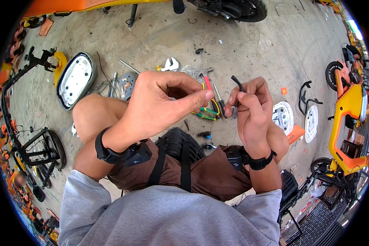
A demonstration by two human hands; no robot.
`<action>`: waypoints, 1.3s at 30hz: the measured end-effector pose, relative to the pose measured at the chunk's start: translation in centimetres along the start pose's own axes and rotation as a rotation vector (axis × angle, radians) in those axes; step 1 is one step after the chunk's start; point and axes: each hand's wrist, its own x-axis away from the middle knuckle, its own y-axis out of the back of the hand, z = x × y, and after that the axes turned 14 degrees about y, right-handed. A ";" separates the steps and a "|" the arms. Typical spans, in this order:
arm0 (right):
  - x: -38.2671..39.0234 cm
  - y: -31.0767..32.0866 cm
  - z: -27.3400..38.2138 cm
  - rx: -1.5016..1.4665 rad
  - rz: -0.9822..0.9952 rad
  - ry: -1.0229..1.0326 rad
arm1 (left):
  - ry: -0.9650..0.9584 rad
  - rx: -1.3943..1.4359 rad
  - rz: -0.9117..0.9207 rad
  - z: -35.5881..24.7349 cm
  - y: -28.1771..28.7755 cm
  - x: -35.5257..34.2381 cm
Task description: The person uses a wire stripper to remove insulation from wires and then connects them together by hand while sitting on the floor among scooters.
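Head view shows a short black tube (236, 83) in the right hand (254, 111), up above the floor (242, 51) and between the bent knees (92, 112). Thumb and fingers pinch it near its low end, so its top pokes out; it looks thin, so a small pinch is likely enough. The left hand (153, 102) is near it but not touching, with thumb and finger tips close together. I cannot tell if they hold something tiny. A red strip (208, 83) shows right by those tips, but I cannot tell if it is held or lies below. Pliers (204, 117) with green and yellow handles and a screwdriver (223, 108) lie under the hands, maybe to be easy to grab. A pale wrench (170, 64) lies farther off.
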 end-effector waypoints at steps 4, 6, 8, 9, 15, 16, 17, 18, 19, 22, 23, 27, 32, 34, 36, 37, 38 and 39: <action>-0.3 -0.8 0.4 -0.054 0.051 -0.061 | -0.077 -0.085 -0.012 -0.3 -0.2 0.0; -0.4 -0.2 0.3 -0.098 0.102 -0.147 | -0.237 -0.154 -0.024 0.2 -0.3 -0.1; -0.4 0.0 0.4 -0.009 0.158 -0.168 | -0.285 -0.177 0.017 0.3 -0.1 0.0; -0.2 -0.4 0.7 0.102 0.180 -0.131 | -0.307 -0.186 0.033 0.4 -0.1 0.1; 0.2 -1.1 0.9 0.503 0.267 0.170 | -0.709 -0.532 -0.097 1.6 0.3 -1.0; 0.4 -1.1 0.8 0.610 0.322 0.278 | -0.742 -0.531 -0.126 2.0 0.1 -0.9; 0.7 -1.2 0.5 0.656 0.314 0.370 | -0.779 -0.537 -0.142 2.3 0.0 -0.7; 0.8 -1.3 0.5 0.659 0.309 0.384 | -0.816 -0.545 -0.158 2.4 -0.1 -0.7; 1.0 -1.3 0.6 0.661 0.303 0.397 | -0.865 -0.547 -0.166 2.5 -0.1 -0.8; 0.9 -1.3 0.3 0.642 0.301 0.456 | -0.940 -0.574 -0.183 2.8 0.1 -1.2; 0.8 -1.2 0.2 0.638 0.303 0.467 | -0.952 -0.581 -0.186 2.8 0.0 -1.2; 0.9 -1.5 0.2 0.549 0.274 0.449 | -0.986 -0.612 -0.180 2.7 0.1 -1.2; 0.9 -1.2 0.3 0.547 0.288 0.425 | -0.993 -0.613 -0.179 2.5 -0.1 -1.1; 0.8 -1.2 0.3 0.557 0.300 0.425 | -0.988 -0.617 -0.187 2.5 -0.1 -1.0; 0.8 -1.2 0.4 0.568 0.314 0.443 | -0.977 -0.619 -0.185 2.4 -0.2 -0.9; 0.8 -1.2 0.3 0.554 0.311 0.432 | -0.971 -0.620 -0.184 2.4 -0.2 -0.9; 0.7 -1.2 0.2 0.539 0.308 0.421 | -0.948 -0.608 -0.174 2.4 -0.2 -0.8; 0.7 -1.2 0.2 0.523 0.305 0.411 | -0.924 -0.596 -0.164 2.4 -0.2 -0.7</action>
